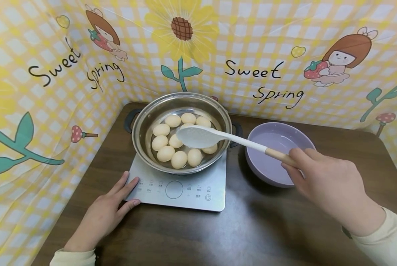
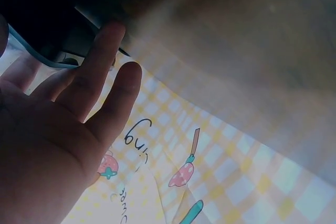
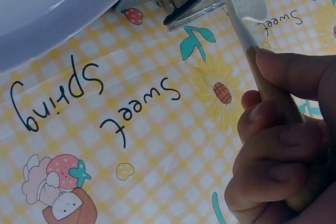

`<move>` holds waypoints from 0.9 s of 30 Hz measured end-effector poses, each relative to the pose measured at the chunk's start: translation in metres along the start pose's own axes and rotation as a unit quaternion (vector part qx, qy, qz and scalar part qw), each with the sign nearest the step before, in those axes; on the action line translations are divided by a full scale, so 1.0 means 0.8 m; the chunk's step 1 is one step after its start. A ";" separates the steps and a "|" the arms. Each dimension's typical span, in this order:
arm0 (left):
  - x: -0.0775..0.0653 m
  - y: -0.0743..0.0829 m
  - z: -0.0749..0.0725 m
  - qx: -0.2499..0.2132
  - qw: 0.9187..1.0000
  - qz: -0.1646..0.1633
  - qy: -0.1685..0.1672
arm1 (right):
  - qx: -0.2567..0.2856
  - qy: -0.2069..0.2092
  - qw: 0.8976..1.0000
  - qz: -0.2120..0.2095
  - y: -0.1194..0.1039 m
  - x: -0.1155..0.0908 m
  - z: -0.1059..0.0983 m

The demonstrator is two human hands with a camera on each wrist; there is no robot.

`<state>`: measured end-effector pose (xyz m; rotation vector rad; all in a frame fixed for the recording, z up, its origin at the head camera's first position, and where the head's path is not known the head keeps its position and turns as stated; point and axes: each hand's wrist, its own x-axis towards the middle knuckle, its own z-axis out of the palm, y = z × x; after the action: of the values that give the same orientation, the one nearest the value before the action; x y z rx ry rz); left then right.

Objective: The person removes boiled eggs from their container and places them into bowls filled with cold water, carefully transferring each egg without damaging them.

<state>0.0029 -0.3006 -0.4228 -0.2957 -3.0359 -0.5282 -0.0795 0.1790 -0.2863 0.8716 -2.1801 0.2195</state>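
Spoon [image 1: 198,136] gripped by the right hand [image 1: 334,181] overhangs the pot [image 1: 181,171] rim, the relaxed left hand [image 1: 106,210] touching the cooktop [image 1: 174,189] edge

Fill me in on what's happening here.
A person's right hand grips a white slotted spoon by its wooden handle, with the spoon's head over a metal pot of eggs in clear liquid. Whether the spoon touches any egg is hard to tell. The pot sits on an induction cooktop, and the left hand touches the cooktop's left edge. A purple bowl stands to the right of the pot.
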 end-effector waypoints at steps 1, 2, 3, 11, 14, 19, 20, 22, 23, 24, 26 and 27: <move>0.000 0.000 0.000 0.000 1.000 0.001 0.002 | -0.001 -0.004 1.000 -0.002 0.001 -0.001 0.000; 0.000 0.000 0.000 0.000 1.000 0.002 0.003 | -0.002 -0.011 1.000 -0.004 0.002 -0.001 0.000; -0.001 0.000 0.000 -0.001 1.000 0.001 0.002 | -0.002 -0.018 1.000 -0.006 0.002 -0.002 0.000; -0.001 -0.001 0.000 -0.010 1.000 -0.011 -0.011 | 0.026 -0.028 0.999 -0.009 0.003 -0.002 -0.001; -0.001 -0.001 -0.001 -0.013 1.000 -0.010 -0.009 | 0.032 -0.028 0.999 -0.006 0.001 -0.001 -0.002; -0.001 -0.002 -0.002 -0.015 1.000 -0.007 -0.005 | 0.043 -0.033 0.998 -0.009 0.003 -0.001 -0.001; -0.001 -0.002 -0.001 -0.015 1.000 -0.006 -0.004 | 0.046 -0.035 0.998 -0.010 0.004 -0.001 -0.001; -0.001 -0.002 -0.001 -0.016 1.000 -0.004 -0.002 | 0.051 -0.039 0.998 -0.014 0.007 0.000 -0.001; -0.001 -0.002 -0.001 -0.017 1.000 -0.004 -0.001 | 0.054 -0.042 0.998 -0.016 0.009 0.000 -0.001; -0.001 -0.002 -0.001 -0.017 1.000 -0.005 -0.001 | 0.056 -0.045 0.997 -0.019 0.010 0.000 -0.001; -0.002 -0.002 0.000 -0.017 1.000 -0.007 -0.001 | 0.059 -0.051 0.997 -0.026 0.014 0.002 0.000; -0.002 -0.002 0.001 -0.016 1.000 -0.009 0.000 | 0.062 -0.052 0.996 -0.030 0.017 0.002 0.001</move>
<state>0.0044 -0.3020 -0.4240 -0.2701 -3.0353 -0.5795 -0.0895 0.1877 -0.2841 1.0373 -2.2516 0.2869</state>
